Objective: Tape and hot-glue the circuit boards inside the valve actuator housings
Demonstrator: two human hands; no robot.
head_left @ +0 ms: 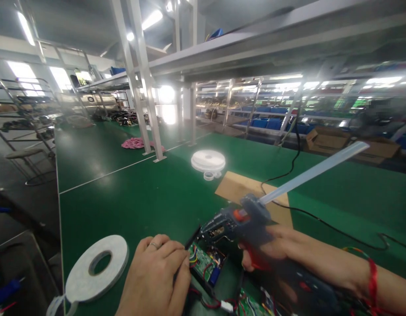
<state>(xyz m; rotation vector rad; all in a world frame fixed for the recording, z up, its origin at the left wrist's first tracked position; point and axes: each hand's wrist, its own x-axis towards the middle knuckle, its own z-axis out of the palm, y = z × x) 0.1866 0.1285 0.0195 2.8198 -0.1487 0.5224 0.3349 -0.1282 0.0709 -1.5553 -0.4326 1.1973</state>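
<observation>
My right hand (275, 250) is wrapped round the grip of a dark hot glue gun (252, 219), a long translucent glue stick (315, 173) jutting from its back end. The gun's nozzle points down-left, over the near edge of a green circuit board (203, 262) in a black housing. Wires and a blue component show on that board. My left hand (158, 274) rests against the housing's left side, fingers bent over its edge; their tips are partly hidden. Below lies a second circuit board (252, 305), with red and black wires and a white connector (226, 306) beside it.
A large roll of white tape (97, 268) lies at the left table edge. Further back are a white reel (208, 161), small clear rings (208, 176), a cardboard sheet (236, 186) and a black cable (308, 213). Metal posts (147, 87) carry an overhead shelf (255, 41).
</observation>
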